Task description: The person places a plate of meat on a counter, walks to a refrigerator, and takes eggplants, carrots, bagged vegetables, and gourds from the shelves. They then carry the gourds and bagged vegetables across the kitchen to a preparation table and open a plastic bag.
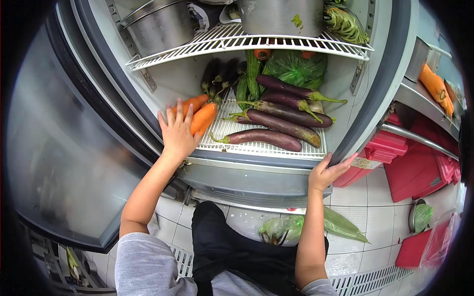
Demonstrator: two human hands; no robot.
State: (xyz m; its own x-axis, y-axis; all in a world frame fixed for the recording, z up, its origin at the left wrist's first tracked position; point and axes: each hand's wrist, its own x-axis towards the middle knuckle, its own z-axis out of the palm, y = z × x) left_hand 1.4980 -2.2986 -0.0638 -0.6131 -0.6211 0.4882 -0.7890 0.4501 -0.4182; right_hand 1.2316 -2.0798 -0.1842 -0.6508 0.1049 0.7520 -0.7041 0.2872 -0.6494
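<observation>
My left hand lies with spread fingers over two large carrots at the left front of a white wire shelf inside the fridge. To their right, several long purple eggplants lie side by side, stems pointing different ways. Darker eggplants rest behind the carrots, and ridged green gourds stand beside a green plastic bag at the back. My right hand, fingers stretched out, is against the lower right corner of the fridge frame.
The fridge door stands open at left. Metal pots sit on the upper wire shelf. Red bins and a counter with a carrot are at right. Bagged greens and long leaves lie on the tiled floor.
</observation>
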